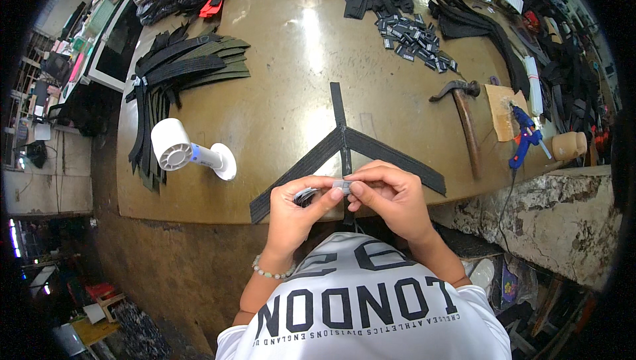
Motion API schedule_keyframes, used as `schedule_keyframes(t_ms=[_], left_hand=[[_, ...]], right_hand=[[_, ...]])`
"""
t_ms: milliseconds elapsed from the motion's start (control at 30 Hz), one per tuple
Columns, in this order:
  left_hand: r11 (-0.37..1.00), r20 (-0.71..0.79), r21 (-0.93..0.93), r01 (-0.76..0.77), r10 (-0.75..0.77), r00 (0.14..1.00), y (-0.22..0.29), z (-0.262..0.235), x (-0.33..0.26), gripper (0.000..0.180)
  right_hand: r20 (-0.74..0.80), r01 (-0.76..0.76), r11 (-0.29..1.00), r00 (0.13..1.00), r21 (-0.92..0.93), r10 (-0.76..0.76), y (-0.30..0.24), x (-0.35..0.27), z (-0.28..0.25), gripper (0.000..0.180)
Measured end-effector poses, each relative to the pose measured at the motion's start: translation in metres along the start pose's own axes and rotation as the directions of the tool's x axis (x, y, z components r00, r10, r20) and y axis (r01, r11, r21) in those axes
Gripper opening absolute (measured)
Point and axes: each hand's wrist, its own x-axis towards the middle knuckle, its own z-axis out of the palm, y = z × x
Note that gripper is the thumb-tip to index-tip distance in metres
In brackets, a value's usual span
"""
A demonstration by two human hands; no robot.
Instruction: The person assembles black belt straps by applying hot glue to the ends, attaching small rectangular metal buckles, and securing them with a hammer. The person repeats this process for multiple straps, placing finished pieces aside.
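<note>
My left hand (295, 217) and my right hand (394, 201) meet at the near edge of the table. Between their thumbs and fingertips they pinch a small grey label (342, 186). Several more small dark labels (305, 196) are tucked in the curled fingers of my left hand. Beneath and just beyond the hands lies a black webbing strap piece (391, 160), flat on the table, with two arms spreading toward me and one narrow strip pointing away. A narrow middle strip runs from its joint down under my fingers, partly hidden.
A white handheld fan (173, 145) stands left on the brown table (285, 95), near black and olive straps (199, 62). Right are a hammer (467, 121), a blue glue gun (525, 136) on cardboard and a tape roll (568, 146). Small labels (412, 37) lie scattered farther back.
</note>
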Motion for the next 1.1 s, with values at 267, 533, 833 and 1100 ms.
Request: schedule_keyframes(t_ms=[267, 533, 833, 1100], left_hand=[[0.979, -0.014, 0.174, -0.109, 0.113, 0.994, 0.004, -0.002, -0.003, 0.012], [0.970, -0.028, 0.242, -0.037, 0.045, 0.999, 0.004, -0.004, -0.001, 0.013], [0.783, -0.022, 0.589, -0.200, 0.263, 0.965, 0.002, 0.011, 0.030, 0.015], [0.657, 0.012, 0.744, -0.122, 0.169, 0.986, -0.010, 0.016, 0.078, 0.022]], right_hand=[[-0.009, 0.019, 1.000, 1.000, -0.023, -0.019, 0.001, -0.003, 0.006, 0.017], [-0.062, -0.034, 0.999, 0.998, 0.008, 0.034, 0.005, -0.001, 0.005, 0.014], [-0.186, -0.059, 0.919, 0.982, -0.391, -0.016, -0.001, 0.026, -0.017, 0.013], [-0.194, -0.181, 0.703, 0.979, -0.688, 0.062, 0.012, 0.067, -0.040, 0.023]])
